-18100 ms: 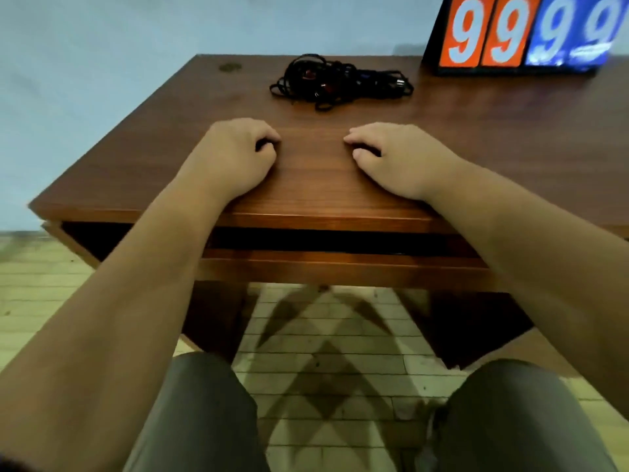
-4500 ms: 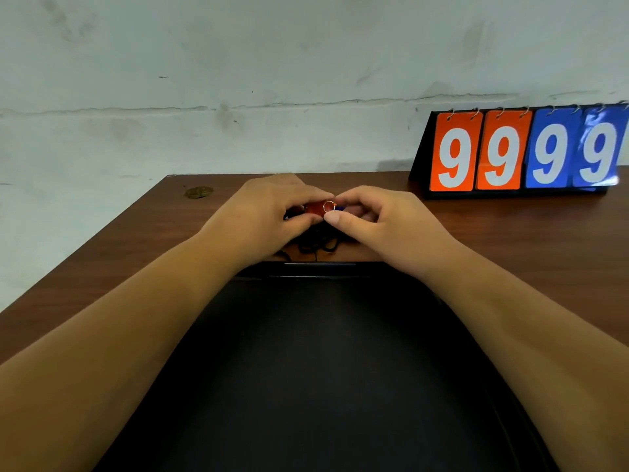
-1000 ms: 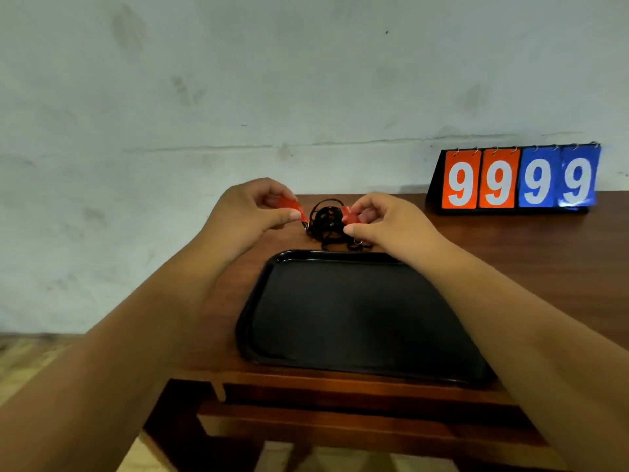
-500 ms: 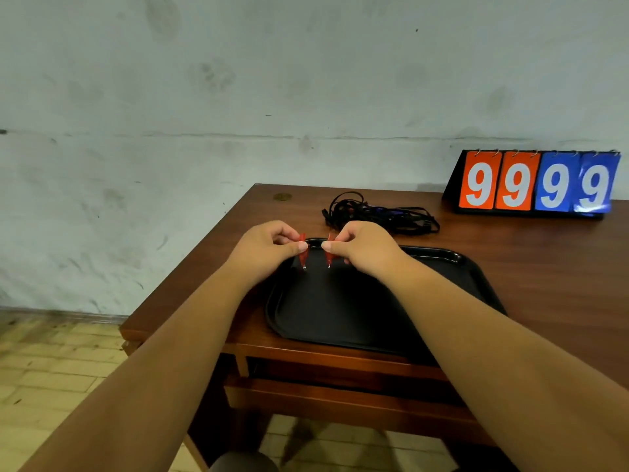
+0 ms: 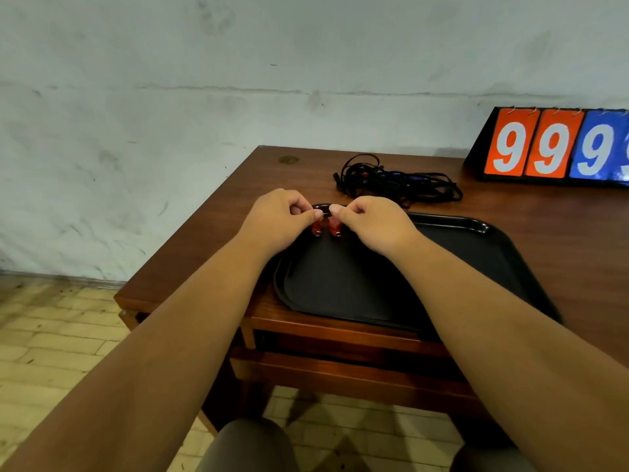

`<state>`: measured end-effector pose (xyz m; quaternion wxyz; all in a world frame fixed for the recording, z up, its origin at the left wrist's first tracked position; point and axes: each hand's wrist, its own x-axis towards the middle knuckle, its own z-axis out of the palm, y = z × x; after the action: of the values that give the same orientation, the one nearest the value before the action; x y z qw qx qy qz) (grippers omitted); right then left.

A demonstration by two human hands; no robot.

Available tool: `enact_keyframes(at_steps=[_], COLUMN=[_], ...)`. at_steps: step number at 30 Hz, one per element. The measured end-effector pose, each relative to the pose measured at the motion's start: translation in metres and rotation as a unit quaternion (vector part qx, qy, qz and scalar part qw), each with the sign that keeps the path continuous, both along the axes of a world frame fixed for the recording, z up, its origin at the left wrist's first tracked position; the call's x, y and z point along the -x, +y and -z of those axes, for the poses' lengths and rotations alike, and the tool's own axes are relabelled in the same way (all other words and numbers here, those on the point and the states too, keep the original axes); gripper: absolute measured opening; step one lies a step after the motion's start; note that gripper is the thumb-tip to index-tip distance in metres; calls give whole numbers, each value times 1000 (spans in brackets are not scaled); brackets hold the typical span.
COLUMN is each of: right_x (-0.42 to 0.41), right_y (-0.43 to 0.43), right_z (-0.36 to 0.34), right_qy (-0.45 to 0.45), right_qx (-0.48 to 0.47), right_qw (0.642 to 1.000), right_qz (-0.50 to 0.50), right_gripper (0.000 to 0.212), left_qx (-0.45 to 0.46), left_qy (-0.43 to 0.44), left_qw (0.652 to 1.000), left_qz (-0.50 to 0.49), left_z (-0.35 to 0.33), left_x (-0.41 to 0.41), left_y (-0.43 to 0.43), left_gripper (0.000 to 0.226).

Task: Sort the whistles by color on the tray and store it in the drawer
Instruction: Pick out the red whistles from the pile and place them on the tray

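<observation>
Two whistles, both red, side by side over the tray's [image 5: 476, 264] far-left corner: left whistle [image 5: 316, 228] pinched by the curled left hand [image 5: 279, 219], right whistle [image 5: 335, 228] by the curled right hand [image 5: 372, 223]. Cord tangle [image 5: 398, 182] just beyond; scoreboard [image 5: 551, 148] far right.

We see a dark brown wooden worktop [image 5: 561, 226] set against a wall. A black tray [image 5: 483, 247] lies flat on its near left part, near rim close to the front edge. Just beyond the tray sits a tangle of black cords [image 5: 398, 185] with red and blue bits showing. A flip scoreboard [image 5: 544, 148] reading nines stands far right, a round mark [image 5: 288, 160] far left.
</observation>
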<state>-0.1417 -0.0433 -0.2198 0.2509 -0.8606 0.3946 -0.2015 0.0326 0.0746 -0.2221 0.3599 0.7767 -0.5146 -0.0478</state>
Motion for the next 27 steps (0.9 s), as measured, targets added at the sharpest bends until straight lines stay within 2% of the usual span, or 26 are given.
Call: enact_keyframes(at_steps=[2, 4, 8, 10, 15, 23, 27], right_x=[0, 2, 7, 7, 5, 3, 2], right_y=[-1, -1, 0, 1, 0, -3, -5], right_z=[0, 0, 3, 3, 4, 6, 6], right_qy=[-4, -7, -43, -51, -45, -20, -17], right_qx=[-9, -15, -36, -40, -34, -19, -16], right_qw=[1000, 1000, 998, 998, 998, 1000, 1000], right_qz=[6, 8, -5, -10, -9, -9, -5], right_gripper=[46, 37, 21, 21, 19, 22, 24], left_qx=[-4, -1, 17, 11, 0, -13, -9], left_qy=[-15, -17, 52, 71, 56, 13, 35], left_qw=[1000, 1000, 998, 995, 996, 997, 996], left_qz=[-7, -5, 39, 63, 66, 70, 76], left_z=[-1, -2, -4, -4, -6, -7, -5], left_x=[-2, -2, 3, 5, 8, 7, 4], left_y=[0, 2, 13, 17, 19, 14, 13], left_gripper=[20, 16, 12, 15, 21, 15, 18])
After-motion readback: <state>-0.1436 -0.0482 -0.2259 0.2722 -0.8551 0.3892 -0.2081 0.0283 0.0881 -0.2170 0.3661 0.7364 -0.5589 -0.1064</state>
